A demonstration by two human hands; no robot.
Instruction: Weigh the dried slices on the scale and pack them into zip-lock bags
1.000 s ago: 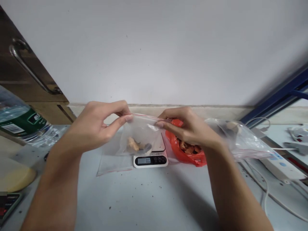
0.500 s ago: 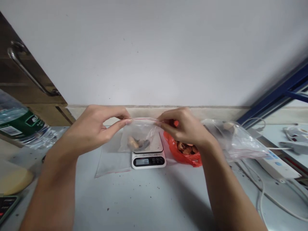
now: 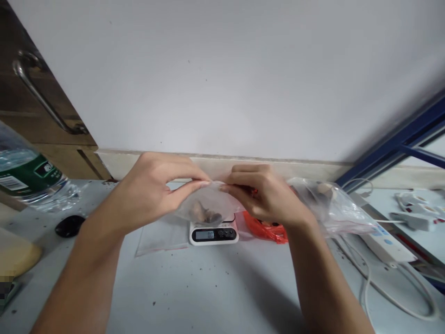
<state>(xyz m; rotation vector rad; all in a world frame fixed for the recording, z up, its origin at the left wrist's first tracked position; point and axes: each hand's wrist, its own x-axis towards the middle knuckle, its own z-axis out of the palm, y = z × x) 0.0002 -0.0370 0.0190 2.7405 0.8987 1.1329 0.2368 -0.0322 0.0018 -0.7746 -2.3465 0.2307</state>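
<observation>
Plastic bag (image 3: 210,202), small and cloudy-clear, hangs by its upper edge between two bare hands, in front of and above a white digital scale (image 3: 213,242); whether its lower edge touches the scale cannot be told. A few brown and dark grey pieces (image 3: 206,215) show through its lower part. The left hand (image 3: 158,185) has thumb and forefinger pressed together on the bag's top edge. The right hand (image 3: 259,192) pinches the same edge close by, thumb against forefinger, the two sets of fingertips only slightly apart.

The scale's lit display (image 3: 205,235) reads 0.0; beside it sit small round button marks whose symbols are too small to read surely. A flat clear bag (image 3: 158,237) with a reddish edge line lies on the table (image 3: 174,287) to the scale's left. To its right, near the right hand and partly hidden by it, sits a red bag (image 3: 266,231).

Farther right, a clear bag with a pale piece (image 3: 335,211) rests against a white power strip (image 3: 387,248) with blue marks. At the left stands a water bottle (image 3: 33,178); its green label bears a barcode and white lettering in a frame, too blurred to read. A black round object (image 3: 69,226) lies near the left forearm.
</observation>
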